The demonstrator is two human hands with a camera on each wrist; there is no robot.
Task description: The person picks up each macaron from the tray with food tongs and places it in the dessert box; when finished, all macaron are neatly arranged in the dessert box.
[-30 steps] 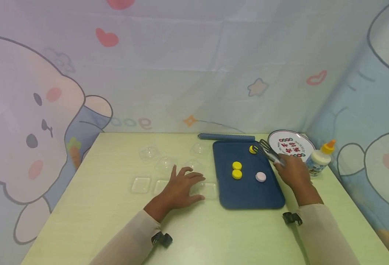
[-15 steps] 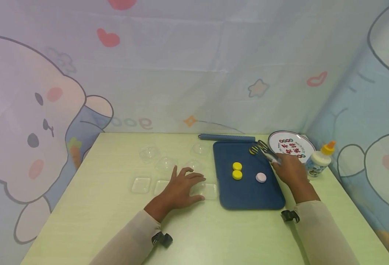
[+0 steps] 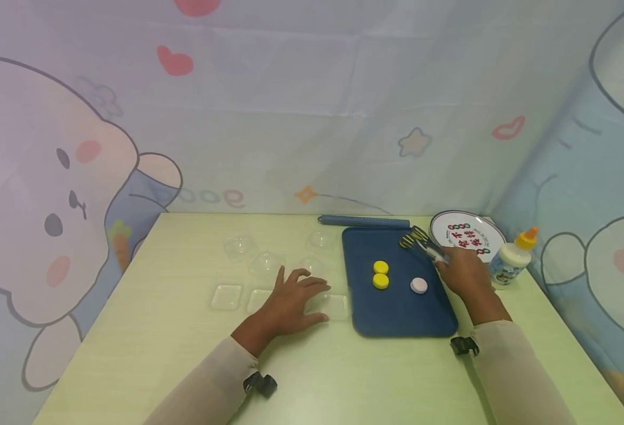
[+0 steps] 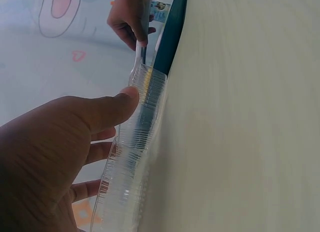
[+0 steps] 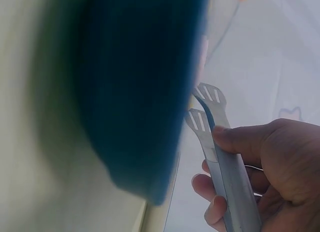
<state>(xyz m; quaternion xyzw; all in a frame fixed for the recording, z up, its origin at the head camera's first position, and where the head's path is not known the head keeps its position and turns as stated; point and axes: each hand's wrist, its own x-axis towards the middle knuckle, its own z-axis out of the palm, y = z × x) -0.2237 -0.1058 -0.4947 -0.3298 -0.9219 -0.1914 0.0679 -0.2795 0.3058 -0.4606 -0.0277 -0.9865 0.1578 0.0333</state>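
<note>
My right hand (image 3: 466,273) grips slotted metal tongs (image 5: 227,177). In the head view their slotted ends overlap a yellow macaron (image 3: 406,241) at the far edge of the blue tray (image 3: 404,321). Two more yellow macarons (image 3: 380,274) sit together mid-tray, with a pale pink macaron (image 3: 418,285) to their right. My left hand (image 3: 290,301) lies spread over a clear plastic box (image 3: 336,307) left of the tray. In the left wrist view the thumb (image 4: 131,96) lies against its ribbed wall, with the other fingers behind it.
Left of my left hand stand more clear boxes (image 3: 226,297), their domed lids (image 3: 265,264) folded back. A dark blue rod-like roll (image 3: 363,221) lies behind the tray. A printed plate (image 3: 466,233) and an orange-tipped squeeze bottle (image 3: 512,257) stand to the right.
The right hand has shifted slightly left and the tongs' ends have come over the far yellow macaron and closed toward each other. The left hand has not moved.
</note>
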